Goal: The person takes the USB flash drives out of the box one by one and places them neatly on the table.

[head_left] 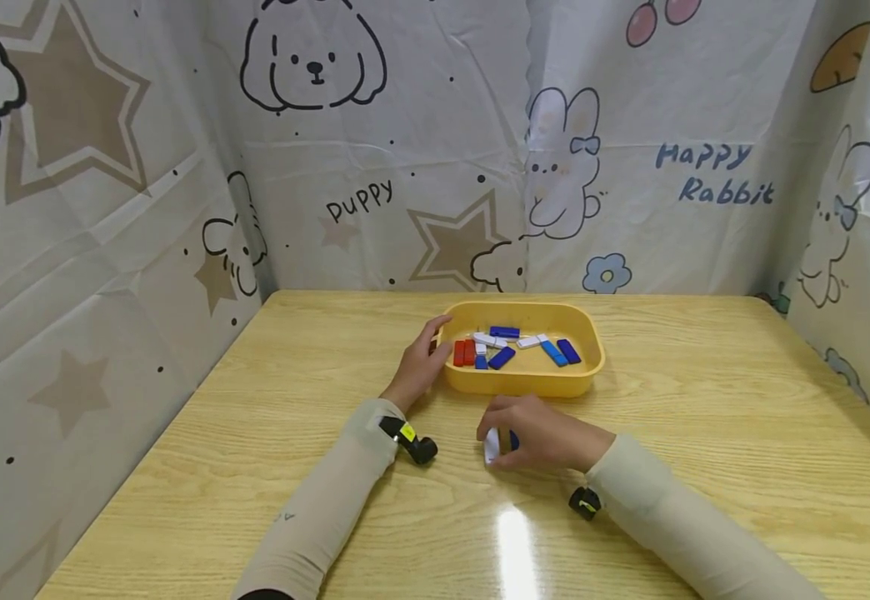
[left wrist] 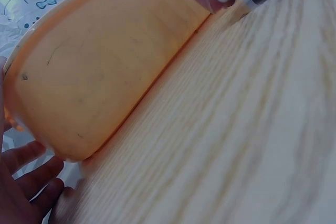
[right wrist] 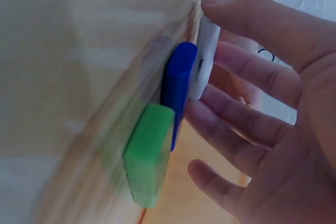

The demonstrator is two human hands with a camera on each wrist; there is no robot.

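Observation:
My left hand [head_left: 418,367] holds the left end of a yellow plastic tray [head_left: 525,383], fingers at its outer wall and thumb at the rim. In the left wrist view, these fingers [left wrist: 37,177] touch the tray's lower corner. In front of the tray, my right hand [head_left: 536,429] pinches a white USB stick [head_left: 492,447] between thumb and fingers, close over the table. Beside it stand a blue USB stick [right wrist: 180,74] and a green one [right wrist: 149,153], on edge in the right wrist view. The head view hides the green one behind the right hand.
Inside the tray lie several sticks: red ones [head_left: 464,352] at the left, dark blue ones [head_left: 568,351], a lighter blue one [head_left: 553,352] and white ones [head_left: 491,341]. The wooden table [head_left: 705,400] ends at a printed curtain [head_left: 435,150] behind and at both sides.

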